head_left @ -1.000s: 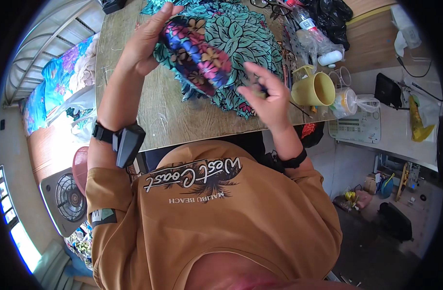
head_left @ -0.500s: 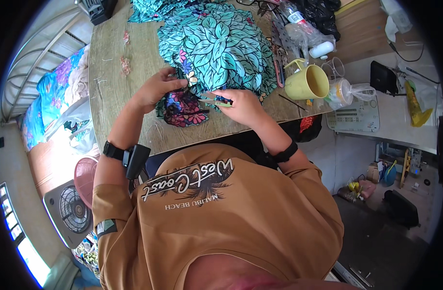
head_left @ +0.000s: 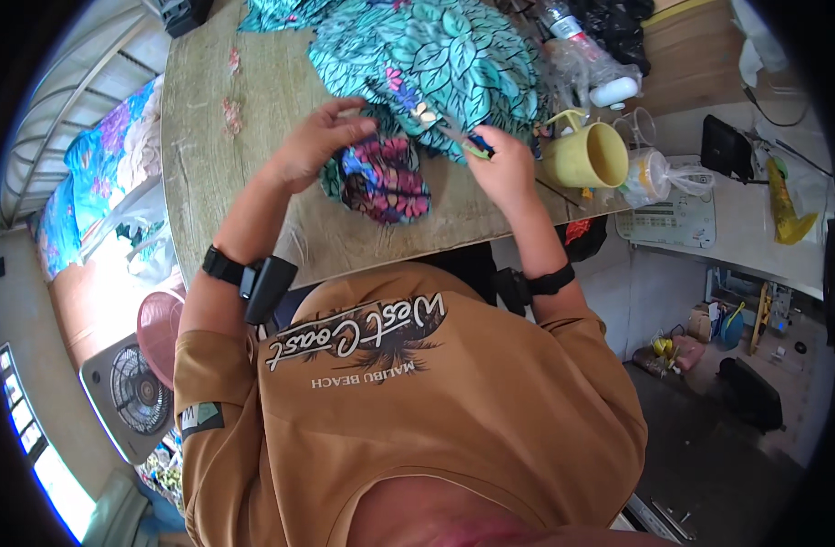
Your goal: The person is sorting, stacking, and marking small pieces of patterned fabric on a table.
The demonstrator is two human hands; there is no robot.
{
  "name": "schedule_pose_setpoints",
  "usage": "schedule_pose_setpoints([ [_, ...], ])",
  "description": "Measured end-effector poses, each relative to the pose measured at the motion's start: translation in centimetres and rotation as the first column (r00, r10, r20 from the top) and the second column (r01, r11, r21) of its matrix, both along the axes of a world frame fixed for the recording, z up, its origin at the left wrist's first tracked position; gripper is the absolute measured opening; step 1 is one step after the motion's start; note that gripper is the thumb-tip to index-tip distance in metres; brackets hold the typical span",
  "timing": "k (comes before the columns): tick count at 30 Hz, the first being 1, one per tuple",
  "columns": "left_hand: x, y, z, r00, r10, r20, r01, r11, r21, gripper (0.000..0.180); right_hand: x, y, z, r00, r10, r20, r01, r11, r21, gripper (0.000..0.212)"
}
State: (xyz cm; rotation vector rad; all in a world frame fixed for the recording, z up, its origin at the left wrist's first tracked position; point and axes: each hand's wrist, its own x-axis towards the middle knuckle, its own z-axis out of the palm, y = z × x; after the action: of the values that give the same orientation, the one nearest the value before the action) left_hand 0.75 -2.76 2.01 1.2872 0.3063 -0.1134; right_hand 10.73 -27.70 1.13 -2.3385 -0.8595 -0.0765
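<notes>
A heap of turquoise leaf-print cloth [head_left: 463, 68] lies on the table in front of me. Against its near side is a smaller bunched piece of dark cloth with pink and blue flowers [head_left: 386, 182]. My left hand [head_left: 322, 146] is at the left edge of that floral piece, thumb and fingers apart, with nothing seen between them. In my right hand [head_left: 509, 169] are small thread snips [head_left: 472, 143] with a blue and green handle. Their blades point up and left, over the near edge of the turquoise heap.
A yellow mug [head_left: 586, 155] stands right of my right hand. Beyond it are a knotted plastic bag with a cup [head_left: 650, 178], a white bottle [head_left: 613, 92] and a black bag [head_left: 609, 36]. Small pink scraps [head_left: 231, 117] lie on the table [head_left: 203, 182] at left.
The turquoise heap and floral piece have shifted right. My right hand has moved right and up with the snips, away from the floral piece. My left hand has risen slightly.
</notes>
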Motion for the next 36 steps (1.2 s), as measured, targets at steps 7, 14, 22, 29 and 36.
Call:
schedule_pose_setpoints([
  [7,-2.9,1.4,1.0,0.999,-0.026,0.027,0.03,0.987,-0.155,0.058,-4.6,4.7,0.4,0.906,0.394,-0.154,-0.293,0.847,0.443,0.027],
  [14,-4.7,0.9,2.3,0.973,-0.15,0.174,0.178,0.971,-0.157,0.061,-3.8,7.2,0.1,0.752,0.358,-0.554,-0.018,0.851,0.525,0.025],
  [22,-6.3,3.3,0.8,0.979,-0.183,0.086,0.17,0.975,0.14,0.051,-3.5,6.1,3.0,0.827,0.427,-0.366,-0.244,0.859,0.449,0.022],
  [29,-6.4,6.9,-1.6,1.0,0.008,0.012,-0.013,0.876,0.482,0.023,-2.5,6.5,3.3,0.895,0.335,-0.294,-0.221,0.906,0.36,0.018],
  [36,-7.8,6.1,3.3,0.697,-0.077,0.713,-0.644,0.369,0.67,0.023,-2.1,6.1,3.0,0.884,0.446,0.139,-0.466,0.822,0.327,0.022],
])
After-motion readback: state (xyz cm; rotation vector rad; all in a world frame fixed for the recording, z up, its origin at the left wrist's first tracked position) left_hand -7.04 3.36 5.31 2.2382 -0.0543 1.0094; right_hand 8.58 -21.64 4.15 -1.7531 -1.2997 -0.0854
